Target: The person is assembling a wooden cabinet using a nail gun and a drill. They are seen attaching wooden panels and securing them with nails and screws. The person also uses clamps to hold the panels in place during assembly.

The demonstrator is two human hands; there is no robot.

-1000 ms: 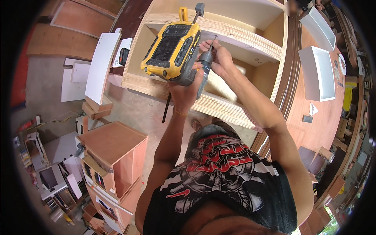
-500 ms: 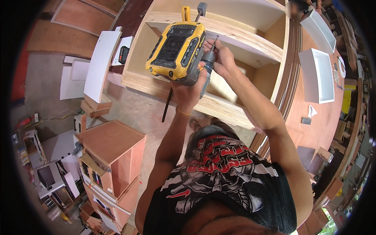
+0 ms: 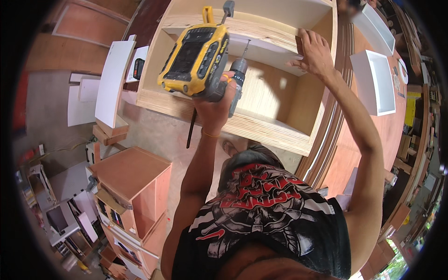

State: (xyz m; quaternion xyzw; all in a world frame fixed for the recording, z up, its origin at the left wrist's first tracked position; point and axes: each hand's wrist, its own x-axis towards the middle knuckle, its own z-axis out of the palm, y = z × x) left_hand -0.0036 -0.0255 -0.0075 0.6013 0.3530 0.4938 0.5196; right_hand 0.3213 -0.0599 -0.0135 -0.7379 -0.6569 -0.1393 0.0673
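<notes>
My left hand [image 3: 217, 109] is wrapped round the handle of a cordless drill [image 3: 239, 66]. A large yellow and black battery pack [image 3: 191, 60] is at the drill's base and faces up at me. A thin bit projects from the chuck, pointing away from me over a pale plywood cabinet [image 3: 280, 130]. To the right, my right hand [image 3: 317, 55] is spread, its fingertips at the cabinet's middle rail [image 3: 261, 29]. Partly hidden by the battery, a dark bar [image 3: 192, 128] with a grey end block [image 3: 228, 8] lies across the cabinet, apparently a bar clamp.
White open boxes [image 3: 373, 84] rest on the wooden surface to the right. A white panel [image 3: 113, 84] leans at the left, near another battery [image 3: 138, 68]. A reddish-brown cabinet [image 3: 135, 172] stands at the lower left. Brown strips [image 3: 333, 126] run beside the plywood cabinet.
My right hand has left the drill's bit and moved right to the rail, its fingers opening. My left hand still grips the drill, which appears slightly farther left.
</notes>
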